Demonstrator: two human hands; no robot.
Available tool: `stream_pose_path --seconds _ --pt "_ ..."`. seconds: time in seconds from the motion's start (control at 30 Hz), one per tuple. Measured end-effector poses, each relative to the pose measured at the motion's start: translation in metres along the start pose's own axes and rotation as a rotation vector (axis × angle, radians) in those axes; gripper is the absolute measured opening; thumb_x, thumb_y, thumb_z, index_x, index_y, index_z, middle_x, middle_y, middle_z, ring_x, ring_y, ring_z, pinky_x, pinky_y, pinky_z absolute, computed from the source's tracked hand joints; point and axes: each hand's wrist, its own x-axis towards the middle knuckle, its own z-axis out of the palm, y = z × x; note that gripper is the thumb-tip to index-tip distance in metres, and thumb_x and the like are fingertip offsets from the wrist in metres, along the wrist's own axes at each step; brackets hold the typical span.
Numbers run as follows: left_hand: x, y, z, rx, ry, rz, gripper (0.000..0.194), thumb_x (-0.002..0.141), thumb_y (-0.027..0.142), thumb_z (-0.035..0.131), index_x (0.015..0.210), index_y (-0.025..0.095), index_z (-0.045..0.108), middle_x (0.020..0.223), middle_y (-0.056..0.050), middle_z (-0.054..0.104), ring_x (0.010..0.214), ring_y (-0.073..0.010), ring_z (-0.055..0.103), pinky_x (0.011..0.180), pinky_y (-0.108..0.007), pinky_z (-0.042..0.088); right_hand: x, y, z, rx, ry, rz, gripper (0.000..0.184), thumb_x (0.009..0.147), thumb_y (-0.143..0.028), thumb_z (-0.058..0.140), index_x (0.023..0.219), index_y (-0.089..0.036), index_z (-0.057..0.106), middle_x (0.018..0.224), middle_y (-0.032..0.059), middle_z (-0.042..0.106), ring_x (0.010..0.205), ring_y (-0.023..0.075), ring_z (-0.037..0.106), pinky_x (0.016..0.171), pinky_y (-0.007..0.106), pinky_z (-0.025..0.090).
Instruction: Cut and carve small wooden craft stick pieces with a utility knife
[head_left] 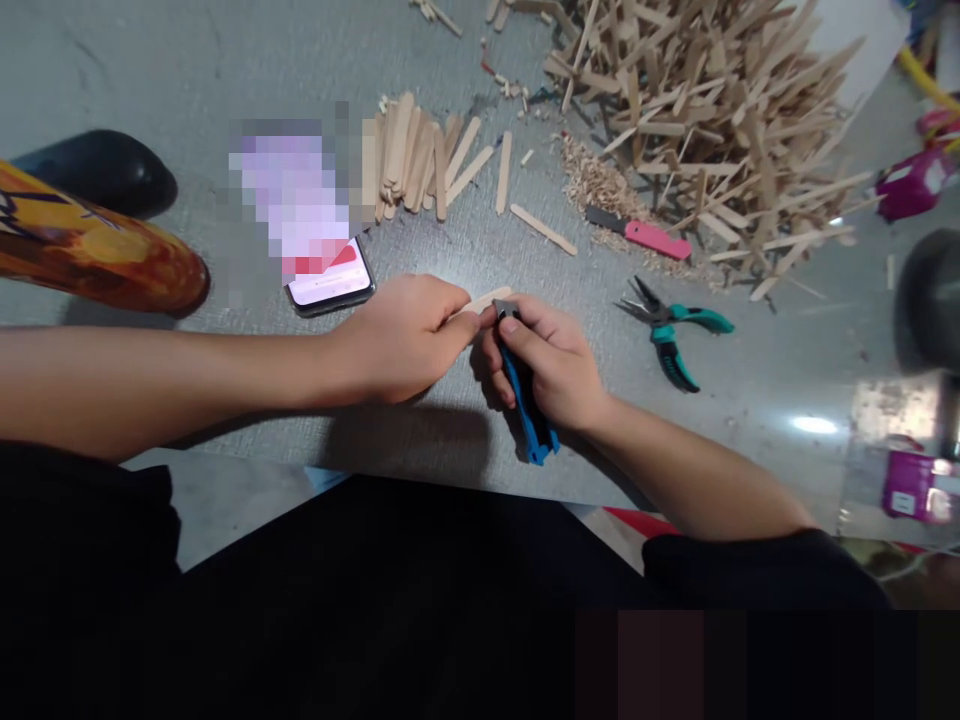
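My left hand pinches a flat wooden craft stick between thumb and fingers. Wrapped in my right hand is a blue-and-black hand tool with a dark metal head; its exact kind is partly hidden by the fingers. My right thumb presses near that head, close against the stick. Both hands meet just above the table's near edge. Beyond them lie loose craft sticks, including one slanting stick and a stacked row of sticks.
A large heap of craft sticks covers the back right. Small wood bits surround a pink-handled knife. Teal-handled pliers lie open to the right. A phone and an orange patterned can stand left on the grey table.
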Motion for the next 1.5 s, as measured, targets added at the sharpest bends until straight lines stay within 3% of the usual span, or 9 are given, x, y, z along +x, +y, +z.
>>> stream_pose_path --seconds 0.13,0.3,0.67,1.07,1.27,1.5 --pt "0.001 0.004 -0.004 0.03 -0.083 0.015 0.046 0.113 0.033 0.048 0.068 0.022 0.056 0.064 -0.001 0.058 0.064 -0.0164 0.051 0.068 -0.036 0.031 0.0 0.0 0.0 0.011 -0.003 -0.006 0.035 0.112 -0.055 0.08 0.11 -0.024 0.067 0.077 -0.0086 0.067 0.041 0.0088 0.055 0.041 0.026 0.051" --pt "-0.001 0.002 -0.002 0.089 -0.054 0.046 0.046 0.114 0.038 0.045 0.074 0.022 0.06 0.069 -0.003 0.064 0.068 -0.018 0.057 0.071 -0.035 0.037 0.0 -0.004 -0.001 0.008 -0.008 0.027 0.035 0.112 -0.054 0.081 0.108 -0.024 0.065 0.076 -0.0083 0.068 0.041 0.0096 0.057 0.039 0.026 0.048" --pt "-0.005 0.0 0.001 0.197 -0.022 0.06 0.046 0.114 0.04 0.044 0.071 0.025 0.05 0.061 -0.002 0.055 0.062 -0.0185 0.051 0.067 -0.037 0.034 -0.003 -0.002 0.003 -0.013 0.021 -0.007 0.032 0.115 -0.052 0.077 0.113 -0.021 0.067 0.074 -0.0089 0.066 0.042 0.0092 0.056 0.042 0.025 0.05" --pt "-0.006 -0.007 0.009 0.293 0.053 0.104 0.05 0.111 0.045 0.048 0.071 0.024 0.07 0.063 -0.008 0.063 0.068 -0.0265 0.064 0.071 -0.04 0.042 -0.007 -0.005 0.008 -0.108 0.042 0.044 0.026 0.117 -0.047 0.072 0.109 -0.024 0.065 0.072 -0.0091 0.062 0.042 0.0085 0.053 0.042 0.025 0.047" --pt "-0.008 -0.01 0.015 0.348 0.029 0.108 0.048 0.11 0.046 0.05 0.074 0.023 0.074 0.064 -0.009 0.065 0.068 -0.0272 0.066 0.07 -0.04 0.041 -0.012 -0.004 0.012 -0.069 0.004 0.116 0.03 0.119 -0.049 0.068 0.103 -0.024 0.061 0.071 -0.0093 0.059 0.042 0.009 0.053 0.04 0.024 0.048" --pt "-0.008 -0.011 0.015 0.203 0.051 0.114 0.051 0.111 0.047 0.051 0.067 0.025 0.061 0.062 -0.006 0.062 0.064 -0.0231 0.06 0.068 -0.039 0.035 -0.014 0.0 0.015 -0.051 0.025 0.061 0.029 0.118 -0.047 0.069 0.103 -0.023 0.062 0.074 -0.0085 0.061 0.044 0.0086 0.054 0.041 0.025 0.048"
